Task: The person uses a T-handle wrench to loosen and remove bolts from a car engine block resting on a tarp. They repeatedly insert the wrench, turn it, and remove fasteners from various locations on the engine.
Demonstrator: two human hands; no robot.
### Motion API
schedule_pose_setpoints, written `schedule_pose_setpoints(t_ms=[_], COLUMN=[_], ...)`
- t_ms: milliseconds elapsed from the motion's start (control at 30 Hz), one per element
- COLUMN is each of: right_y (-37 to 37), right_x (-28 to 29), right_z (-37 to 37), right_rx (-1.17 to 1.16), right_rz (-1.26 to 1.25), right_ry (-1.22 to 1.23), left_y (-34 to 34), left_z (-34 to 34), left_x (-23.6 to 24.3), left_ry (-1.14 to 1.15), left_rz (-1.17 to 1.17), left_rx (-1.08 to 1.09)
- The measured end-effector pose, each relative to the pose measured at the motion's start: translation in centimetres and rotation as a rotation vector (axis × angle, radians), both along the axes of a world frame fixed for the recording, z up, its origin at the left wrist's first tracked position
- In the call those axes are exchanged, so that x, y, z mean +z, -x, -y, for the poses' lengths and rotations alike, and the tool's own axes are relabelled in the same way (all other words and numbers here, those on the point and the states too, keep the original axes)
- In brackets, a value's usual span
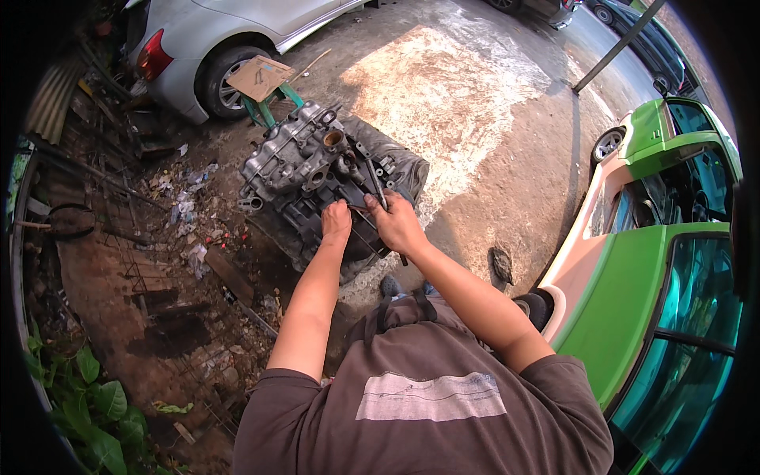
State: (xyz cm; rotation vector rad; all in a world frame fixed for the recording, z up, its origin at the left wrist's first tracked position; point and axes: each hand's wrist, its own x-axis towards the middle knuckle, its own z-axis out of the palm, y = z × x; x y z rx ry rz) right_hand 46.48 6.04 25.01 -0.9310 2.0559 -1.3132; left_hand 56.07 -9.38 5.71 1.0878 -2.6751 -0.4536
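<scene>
A greasy metal engine (289,158) stands in front of me on a dark cover. My right hand (398,225) is closed around a long dark metal bar (376,180). The bar runs up along the engine's right side, and its lower end sticks out below my palm. My left hand (336,222) is beside it, fingers curled together against the engine's near side. Whatever those fingers pinch is hidden from view. Between both hands a thin rod slants across the dark block; I cannot tell which hand touches it.
Beyond the engine, a green stool (260,111) carries a piece of cardboard (260,77). A silver car (214,39) is parked at the far left, a green vehicle (617,309) on the right. Litter (186,206) and rusty sheet metal (95,269) lie leftward. A dark lump (501,265) rests on the concrete.
</scene>
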Motion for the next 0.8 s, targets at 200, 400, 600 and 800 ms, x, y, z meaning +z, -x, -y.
schedule_pose_setpoints(t_ms=[200, 400, 600, 800], right_y=[0.0, -0.1, 0.5, 1.6], right_x=[0.4, 0.4, -0.5, -0.9], right_z=[-0.2, -0.3, -0.5, -0.9], right_rx=[-0.006, -0.027, -0.053, -0.077], right_rz=[-0.029, 0.014, 0.081, 0.104], right_ry=[-0.011, -0.028, -0.032, -0.061], left_y=[0.0, 0.0, -0.3, -0.4], left_z=[-0.1, 0.0, 0.0, 0.2], left_x=[0.2, 0.3, 0.5, 1.3], left_ry=[0.0, -0.017, -0.035, -0.074], left_rz=[0.037, 0.042, -0.019, 0.029], left_rx=[0.008, 0.007, -0.013, -0.027])
